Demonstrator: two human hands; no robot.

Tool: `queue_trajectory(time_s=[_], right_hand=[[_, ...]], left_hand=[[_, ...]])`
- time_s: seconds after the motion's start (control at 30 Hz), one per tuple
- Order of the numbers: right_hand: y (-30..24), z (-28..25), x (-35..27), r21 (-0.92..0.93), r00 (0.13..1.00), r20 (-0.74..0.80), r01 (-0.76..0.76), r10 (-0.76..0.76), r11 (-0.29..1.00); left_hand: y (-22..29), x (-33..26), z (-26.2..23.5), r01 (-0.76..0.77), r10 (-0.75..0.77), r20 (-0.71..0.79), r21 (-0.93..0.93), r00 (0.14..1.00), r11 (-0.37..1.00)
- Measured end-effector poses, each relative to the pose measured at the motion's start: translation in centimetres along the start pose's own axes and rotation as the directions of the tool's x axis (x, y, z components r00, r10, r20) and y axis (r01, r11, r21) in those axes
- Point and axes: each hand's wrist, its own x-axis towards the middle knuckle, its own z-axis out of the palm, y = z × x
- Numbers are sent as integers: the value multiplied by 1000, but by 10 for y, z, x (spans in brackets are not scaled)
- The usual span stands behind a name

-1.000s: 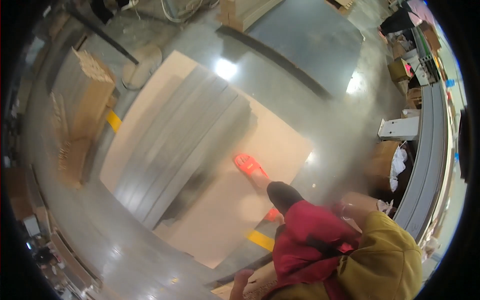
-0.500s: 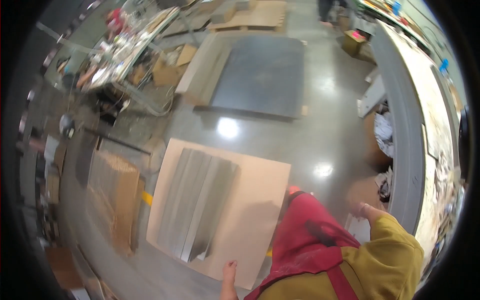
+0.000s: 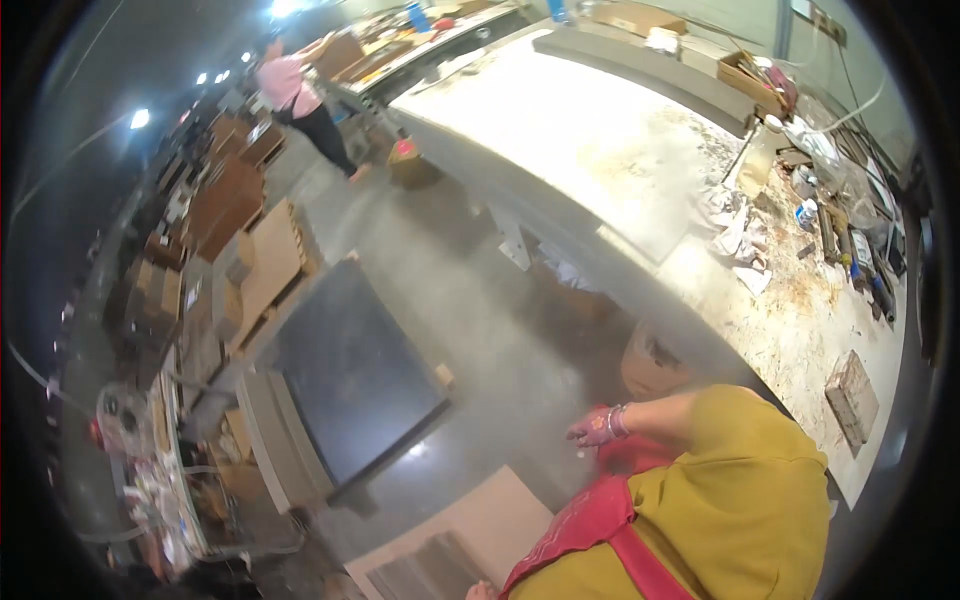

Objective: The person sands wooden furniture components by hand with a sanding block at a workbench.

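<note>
My right hand [image 3: 597, 428], in a pinkish covering with a band at the wrist, hangs in front of my red apron [image 3: 590, 515]. Its fingers are loosely extended and I see nothing in them. Of my left hand [image 3: 482, 591] only a small part shows at the lower edge, its fingers mostly hidden. It is nearest to a stack of grey strips or panels [image 3: 430, 572] lying on a tan board [image 3: 505, 500] on the floor. To my right stands a long workbench [image 3: 590, 130] with a pale, stained top, which neither hand touches.
A large dark panel [image 3: 355, 370] lies beyond the board, beside grey strips [image 3: 285, 435]. On the bench are a stained block [image 3: 852, 400], rags [image 3: 738, 235], hand tools [image 3: 860, 255] and a long grey piece [image 3: 640, 75]. Another person [image 3: 295, 95] stands at a far table.
My view has swung to the right and up, bringing the bench top and the other person into sight. The strips and my left hand have slid to the lower edge.
</note>
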Motion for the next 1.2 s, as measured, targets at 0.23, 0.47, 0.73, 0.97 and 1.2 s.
queue_trajectory(time_s=[0.23, 0.47, 0.73, 0.97, 1.2], right_hand=[[-11, -141, -11, 15, 944, -327, 43, -36, 999], [-26, -238, -3, -240, 629, -721, 170, -293, 956], [44, -317, -72, 1, -38, -999, -289, -11, 957], [78, -301, -101, 299, -307, -935, -416, 177, 859], [81, -408, -75, 382, -149, -924, -428, 352, 819]], left_hand=[[247, 93, -108, -54, 101, 150, -290, 984, 956], [247, 253, -131, -249, 228, 139, 152, 964, 957], [494, 391, -260, -581, 528, 243, 329, 814, 744], [815, 431, -250, -852, 872, -63, 187, 486, 489], [1002, 354, -175, -945, 924, 293, -136, 247, 296]])
